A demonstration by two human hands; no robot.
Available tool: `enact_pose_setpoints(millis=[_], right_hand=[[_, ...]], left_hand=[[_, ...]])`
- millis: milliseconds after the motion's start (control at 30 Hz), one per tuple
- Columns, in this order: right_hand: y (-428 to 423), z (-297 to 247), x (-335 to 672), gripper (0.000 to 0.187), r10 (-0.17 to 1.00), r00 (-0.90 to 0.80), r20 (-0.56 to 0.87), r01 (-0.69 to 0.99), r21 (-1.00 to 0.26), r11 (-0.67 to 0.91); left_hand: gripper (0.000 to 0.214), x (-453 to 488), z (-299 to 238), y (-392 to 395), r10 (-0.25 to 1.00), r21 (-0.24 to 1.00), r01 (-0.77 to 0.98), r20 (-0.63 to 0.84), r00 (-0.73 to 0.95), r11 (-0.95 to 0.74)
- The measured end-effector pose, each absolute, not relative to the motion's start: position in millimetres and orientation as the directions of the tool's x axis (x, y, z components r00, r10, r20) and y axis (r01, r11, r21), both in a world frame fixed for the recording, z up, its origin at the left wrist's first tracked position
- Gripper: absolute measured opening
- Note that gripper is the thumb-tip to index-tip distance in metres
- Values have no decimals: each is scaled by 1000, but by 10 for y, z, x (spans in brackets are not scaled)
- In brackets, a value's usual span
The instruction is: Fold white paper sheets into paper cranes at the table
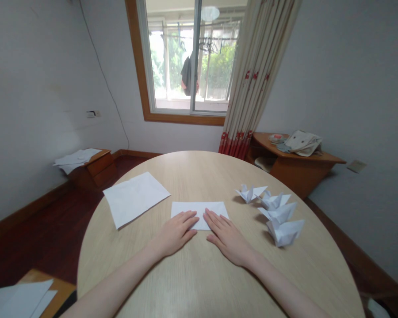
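A folded sheet of white paper [199,207] lies flat on the round wooden table [199,274], its long side running left to right. My left hand [177,229] rests palm down on its left half, fingers stretched out. On the right half lies my right hand [227,236], also flat with extended fingers. The fingertips of both hands point toward the middle of the paper and stay apart. My palms hide the paper's lower corners. Neither hand grips anything.
Several folded paper cranes [280,216] stand in a row at the right. White paper sheets [135,198] lie on the table's left. Beyond are a small drawer cabinet [99,168], a corner desk [295,172] with a cloth bag [303,143], and more paper [20,298] at lower left.
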State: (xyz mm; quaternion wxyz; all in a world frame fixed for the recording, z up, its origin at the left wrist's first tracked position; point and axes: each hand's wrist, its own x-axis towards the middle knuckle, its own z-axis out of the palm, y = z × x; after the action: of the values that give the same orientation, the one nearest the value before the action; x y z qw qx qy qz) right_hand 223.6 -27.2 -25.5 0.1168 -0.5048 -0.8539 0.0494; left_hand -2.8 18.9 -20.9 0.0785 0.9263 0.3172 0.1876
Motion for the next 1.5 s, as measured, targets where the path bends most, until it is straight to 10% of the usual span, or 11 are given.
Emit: enact_pose_setpoints(millis=[667, 967, 1500], right_hand=[[-340, -186, 2218, 20, 826, -440, 353, 815, -230, 532], [-282, -278, 2199, 39, 895, -324, 307, 870, -276, 409], [-334, -283, 2188, 54, 893, -282, 350, 925, -149, 350]], left_hand=[[24, -17, -74, 112, 585, 443, 435, 294, 756, -784], [65, 16, -251, 136, 670, 294, 607, 213, 711, -738], [63, 23, -80, 94, 685, 208, 653, 241, 687, -728]])
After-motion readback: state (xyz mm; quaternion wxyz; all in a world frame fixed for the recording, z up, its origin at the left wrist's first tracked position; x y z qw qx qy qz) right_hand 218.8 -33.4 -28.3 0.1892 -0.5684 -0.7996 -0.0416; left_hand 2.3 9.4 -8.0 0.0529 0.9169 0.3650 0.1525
